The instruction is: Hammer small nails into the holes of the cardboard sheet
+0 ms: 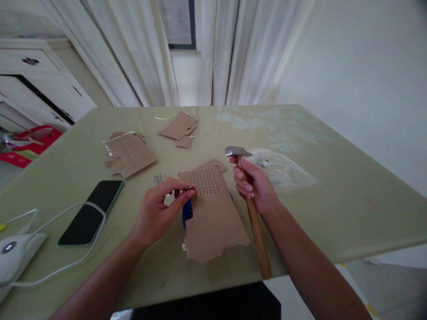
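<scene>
A torn piece of brown cardboard (213, 222) lies in front of me, with rows of small holes across its upper part. At its left edge, my left hand (163, 202) pinches a nail (191, 187) whose head shows above the fingertips. Several loose nails (159, 179) lie just beyond that hand. A hammer (256, 226) with a wooden handle is in my right hand (255, 182), gripped close under its metal head and held right of the cardboard. Something blue (187, 212) shows partly from under the cardboard; its kind is hidden.
A second hole-punched cardboard piece (130, 153) and some cardboard scraps (180, 126) lie farther back. A clear plastic bag (283, 171) rests beyond my right hand. On the left are a phone (90, 215), a white cable (63, 271) and a white power strip (16, 253).
</scene>
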The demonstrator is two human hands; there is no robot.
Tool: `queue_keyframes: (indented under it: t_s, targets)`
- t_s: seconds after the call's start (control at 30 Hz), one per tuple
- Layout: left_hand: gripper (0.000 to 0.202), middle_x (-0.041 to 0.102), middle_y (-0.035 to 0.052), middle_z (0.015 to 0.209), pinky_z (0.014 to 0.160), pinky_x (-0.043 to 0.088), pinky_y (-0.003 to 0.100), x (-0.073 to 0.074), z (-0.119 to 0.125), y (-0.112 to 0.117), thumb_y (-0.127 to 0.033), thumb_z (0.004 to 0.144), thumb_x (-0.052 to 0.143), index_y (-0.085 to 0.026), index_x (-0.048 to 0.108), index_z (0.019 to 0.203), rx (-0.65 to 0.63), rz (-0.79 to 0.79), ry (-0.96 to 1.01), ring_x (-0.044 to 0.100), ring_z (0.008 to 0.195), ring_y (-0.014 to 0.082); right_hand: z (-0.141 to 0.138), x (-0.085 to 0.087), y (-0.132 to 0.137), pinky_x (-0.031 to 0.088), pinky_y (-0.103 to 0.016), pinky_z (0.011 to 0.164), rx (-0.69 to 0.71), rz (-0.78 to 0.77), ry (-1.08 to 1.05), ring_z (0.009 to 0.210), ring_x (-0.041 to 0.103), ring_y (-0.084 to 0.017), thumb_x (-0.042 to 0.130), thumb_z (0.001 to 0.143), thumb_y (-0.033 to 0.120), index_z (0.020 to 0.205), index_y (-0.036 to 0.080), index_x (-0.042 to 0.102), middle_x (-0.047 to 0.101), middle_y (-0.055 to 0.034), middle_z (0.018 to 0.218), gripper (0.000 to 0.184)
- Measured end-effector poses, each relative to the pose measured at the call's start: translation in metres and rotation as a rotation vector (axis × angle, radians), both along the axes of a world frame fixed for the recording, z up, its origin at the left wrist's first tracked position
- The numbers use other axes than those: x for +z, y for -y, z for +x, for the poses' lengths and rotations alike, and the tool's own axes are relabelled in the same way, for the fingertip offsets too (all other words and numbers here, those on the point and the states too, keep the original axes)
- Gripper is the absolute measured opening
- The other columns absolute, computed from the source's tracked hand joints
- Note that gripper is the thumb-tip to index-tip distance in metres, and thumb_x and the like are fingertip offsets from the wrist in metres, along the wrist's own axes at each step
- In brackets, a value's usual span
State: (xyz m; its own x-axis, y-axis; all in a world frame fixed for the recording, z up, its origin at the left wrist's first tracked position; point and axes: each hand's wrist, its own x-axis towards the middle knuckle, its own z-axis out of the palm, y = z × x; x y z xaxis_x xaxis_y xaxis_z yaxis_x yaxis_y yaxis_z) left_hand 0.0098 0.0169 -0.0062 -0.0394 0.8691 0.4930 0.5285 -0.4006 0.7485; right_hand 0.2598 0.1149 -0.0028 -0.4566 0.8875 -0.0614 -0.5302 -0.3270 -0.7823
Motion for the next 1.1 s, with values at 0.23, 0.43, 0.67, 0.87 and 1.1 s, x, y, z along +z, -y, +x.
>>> queue_keyframes:
  t_s: [0.23, 0.43, 0.67, 0.87, 1.1]
  targets:
    - [0.006, 0.083, -0.0006, 0.085, 0.067, 0.053, 0.027, 0.0000, -0.0003, -0.0001, -0.022, 0.096, 0.079, -0.026, 0.083, 0.098, -0.002, 0.008, -0.004, 0.068, 0.070, 0.0147, 0.0001, -0.0022, -0.0005, 0.024, -0.014, 0.031, -0.002, -0.007, -0.002, 0.038, 0.031, -0.002, 0.083, 0.093, 0.039, 0.102, 0.017, 0.073, 0.058, 0.0074, 0.066, 0.027]
    - [0.008, 0.083, -0.0014, 0.086, 0.068, 0.053, 0.026, 0.0010, 0.0015, -0.0006, -0.021, 0.096, 0.078, -0.027, 0.083, 0.098, -0.011, 0.016, -0.005, 0.068, 0.071, 0.0142, 0.0002, -0.0010, -0.0009, 0.023, -0.013, 0.031, -0.003, -0.002, 0.000, 0.038, 0.030, -0.002, 0.083, 0.092, 0.039, 0.102, 0.016, 0.074, 0.058, 0.0075, 0.065, 0.027]
    - [0.006, 0.083, -0.0006, 0.084, 0.066, 0.053, 0.028, 0.0008, 0.0005, -0.0008, -0.023, 0.096, 0.078, -0.026, 0.083, 0.098, 0.000, 0.019, -0.028, 0.067, 0.069, 0.0150, 0.0006, -0.0014, -0.0006, 0.023, -0.014, 0.031, 0.000, -0.010, 0.007, 0.038, 0.029, -0.002, 0.083, 0.093, 0.039, 0.102, 0.017, 0.074, 0.058, 0.0075, 0.065, 0.025]
    - [0.005, 0.083, 0.0003, 0.084, 0.067, 0.054, 0.029, 0.0037, 0.0018, -0.0004, -0.024, 0.096, 0.078, -0.026, 0.083, 0.098, 0.000, 0.011, -0.035, 0.069, 0.070, 0.0161, 0.0003, -0.0009, -0.0007, 0.023, -0.014, 0.031, 0.002, -0.014, -0.001, 0.039, 0.030, -0.002, 0.083, 0.094, 0.038, 0.101, 0.016, 0.073, 0.058, 0.0070, 0.065, 0.025]
    - [0.006, 0.082, -0.0010, 0.085, 0.068, 0.054, 0.027, 0.0011, 0.0015, 0.0002, -0.022, 0.097, 0.078, -0.026, 0.083, 0.098, -0.009, 0.028, -0.028, 0.068, 0.071, 0.0148, 0.0003, -0.0007, -0.0011, 0.025, -0.013, 0.031, 0.012, -0.002, -0.006, 0.038, 0.029, -0.002, 0.085, 0.091, 0.040, 0.099, 0.016, 0.073, 0.059, 0.0073, 0.065, 0.027]
